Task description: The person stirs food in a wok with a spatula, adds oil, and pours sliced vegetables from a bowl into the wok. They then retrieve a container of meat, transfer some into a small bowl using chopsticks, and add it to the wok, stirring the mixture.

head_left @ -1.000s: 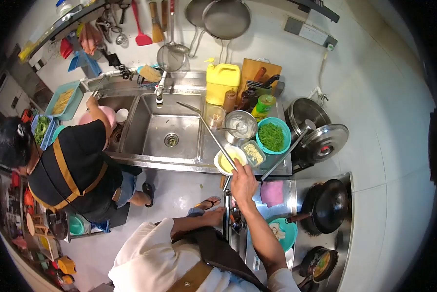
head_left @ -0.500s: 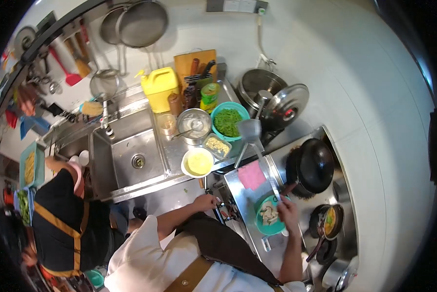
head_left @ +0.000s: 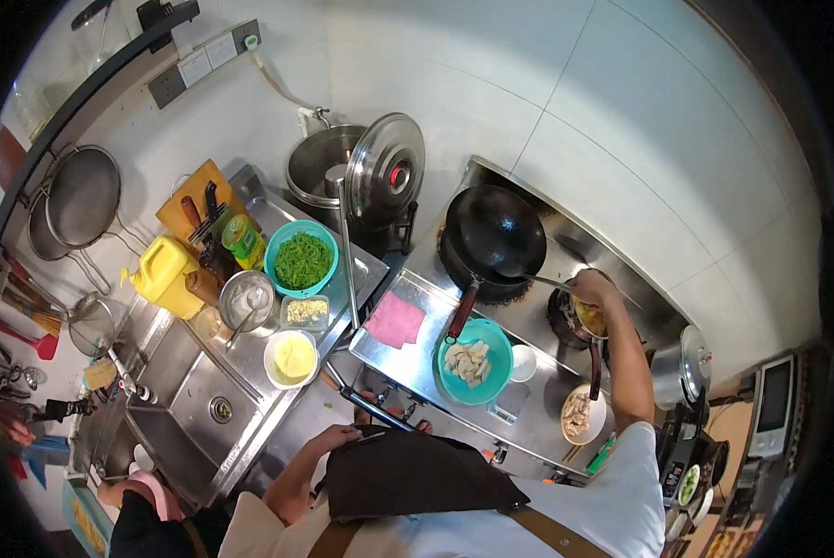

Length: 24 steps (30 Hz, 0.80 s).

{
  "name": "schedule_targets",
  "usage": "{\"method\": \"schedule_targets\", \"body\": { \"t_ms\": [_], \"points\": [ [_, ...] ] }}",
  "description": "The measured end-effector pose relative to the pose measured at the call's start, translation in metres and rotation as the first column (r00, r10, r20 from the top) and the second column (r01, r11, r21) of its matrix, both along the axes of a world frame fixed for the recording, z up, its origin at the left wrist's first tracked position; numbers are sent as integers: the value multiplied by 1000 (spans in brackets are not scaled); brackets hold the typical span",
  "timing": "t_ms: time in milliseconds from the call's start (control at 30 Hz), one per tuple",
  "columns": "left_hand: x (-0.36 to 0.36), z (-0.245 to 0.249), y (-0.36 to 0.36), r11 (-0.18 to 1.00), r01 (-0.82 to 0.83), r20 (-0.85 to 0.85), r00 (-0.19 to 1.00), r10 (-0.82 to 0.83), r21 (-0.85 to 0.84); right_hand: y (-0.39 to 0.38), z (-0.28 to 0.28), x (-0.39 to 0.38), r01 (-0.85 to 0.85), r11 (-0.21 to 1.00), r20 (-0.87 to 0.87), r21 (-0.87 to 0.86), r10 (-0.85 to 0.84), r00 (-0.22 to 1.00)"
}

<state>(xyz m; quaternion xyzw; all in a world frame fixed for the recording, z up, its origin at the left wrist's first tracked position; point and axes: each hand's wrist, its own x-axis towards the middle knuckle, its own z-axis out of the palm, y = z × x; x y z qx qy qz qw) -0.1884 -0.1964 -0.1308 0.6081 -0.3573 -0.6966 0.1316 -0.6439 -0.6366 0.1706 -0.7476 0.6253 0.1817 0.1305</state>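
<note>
My right hand (head_left: 595, 288) is closed round the handle of a metal wok spatula (head_left: 549, 280). The handle runs left over the rim of a black wok (head_left: 493, 228); its blade is hard to make out there. Under this hand sits a small pan (head_left: 566, 312) with yellow food (head_left: 589, 318) in it, partly hidden by the hand. My left hand (head_left: 341, 437) is low in front of my dark apron, fingers drawn together. Whatever those fingers hold, if anything, does not show. A teal bowl of pale pieces (head_left: 473, 363) stands in front of the wok.
A pink cloth (head_left: 395, 320) lies left of the teal bowl. Chopped greens (head_left: 303, 261), a bowl of yellow liquid (head_left: 291, 359) and a yellow jug (head_left: 164, 277) stand beside the sink (head_left: 194, 400). A bowl of meat (head_left: 582, 416) is at right. Another person's arm shows lower left.
My view has turned right. My right hand has moved from above the teal bowl to over the small pan, bringing the spatula from the counter side to the wok.
</note>
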Motion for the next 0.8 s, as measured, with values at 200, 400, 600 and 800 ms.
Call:
{"method": "schedule_targets", "body": {
  "t_ms": [200, 400, 600, 800],
  "points": [
    [-10, 52, 25, 998, -54, 4, 999, 54, 29, -16, -127, 28, 10, 969, 375, -248, 86, 923],
    [-13, 54, 64, 989, -143, 231, 962, 144, -24, 13, -126, 61, 324, 864, 656, -385, 9, 755],
    [-36, 69, 73, 958, -285, 182, 941, 285, -25, 61, -66, 135, 237, 867, 778, -439, 234, 583],
    [0, 38, 58, 992, -32, 301, 951, 67, -119, 180, -44, 247, -16, 968, 835, -251, 224, 503]
  ]
}}
